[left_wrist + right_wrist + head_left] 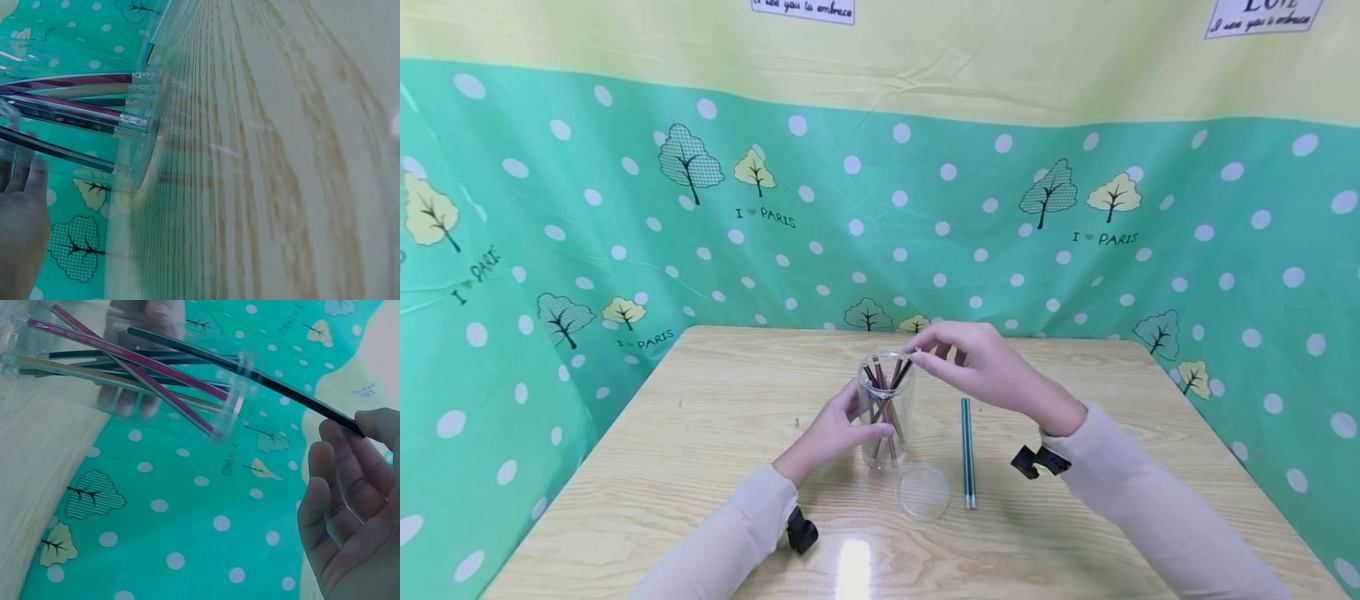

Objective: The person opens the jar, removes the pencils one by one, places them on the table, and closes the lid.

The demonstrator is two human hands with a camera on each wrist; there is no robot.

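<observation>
A clear jar point(877, 458) stands upright on the table, with several pencils leaning inside it. Among them are dark red pencils point(156, 361), black ones and a yellowish one point(119, 376); their metal-banded ends point down in the left wrist view point(134, 121). My left hand point(833, 429) grips the jar from its left side, its fingers point(128, 403) partly showing through the wall. Above the rim, my right hand point(981, 365) pinches the upper end of a black pencil point(287, 390) between thumb and fingertips. That pencil's lower part is inside the jar.
A round clear lid point(923, 492) lies flat just in front of the jar. Two green pencils point(967, 454) lie side by side to its right. A tiny bit point(797, 422) sits on the wooden table point(700, 467) at left. Patterned cloth point(887, 208) hangs behind.
</observation>
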